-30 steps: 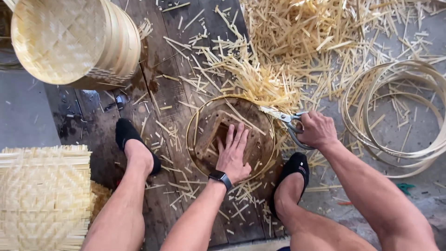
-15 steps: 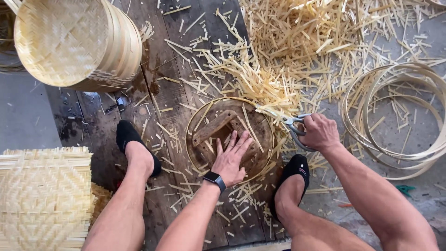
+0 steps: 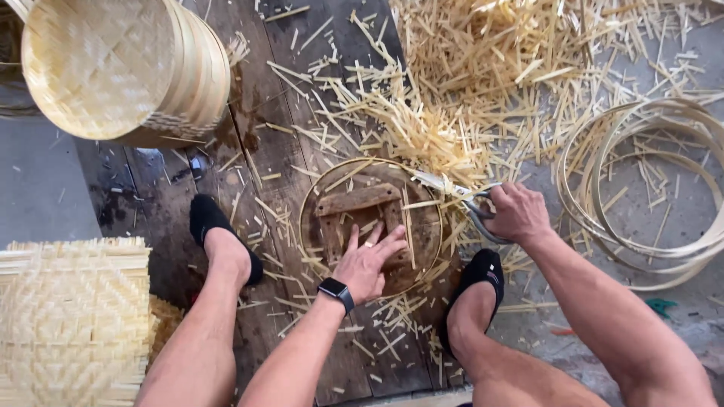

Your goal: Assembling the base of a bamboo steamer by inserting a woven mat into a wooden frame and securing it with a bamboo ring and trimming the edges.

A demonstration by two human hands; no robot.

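Pressing flat with fingers spread, the left hand (image 3: 371, 264) pins the round woven disc (image 3: 369, 226) to the wooden floor between the feet. Beside it, the right hand (image 3: 516, 213) is clamped on scissors (image 3: 456, 194) at the disc's far-right rim. Trimming well probably means keeping the blades tight to the bamboo hoop (image 3: 309, 203) and the disc still.

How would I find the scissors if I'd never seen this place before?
Start at the big round bamboo hoop lying on the dark wooden boards between the person's two black shoes. Go to its right edge, where the right hand is closed around grey handles. Those are the scissors: the only shiny metal among all the pale yellow bamboo strips, blades pointing up and left over the hoop's rim.
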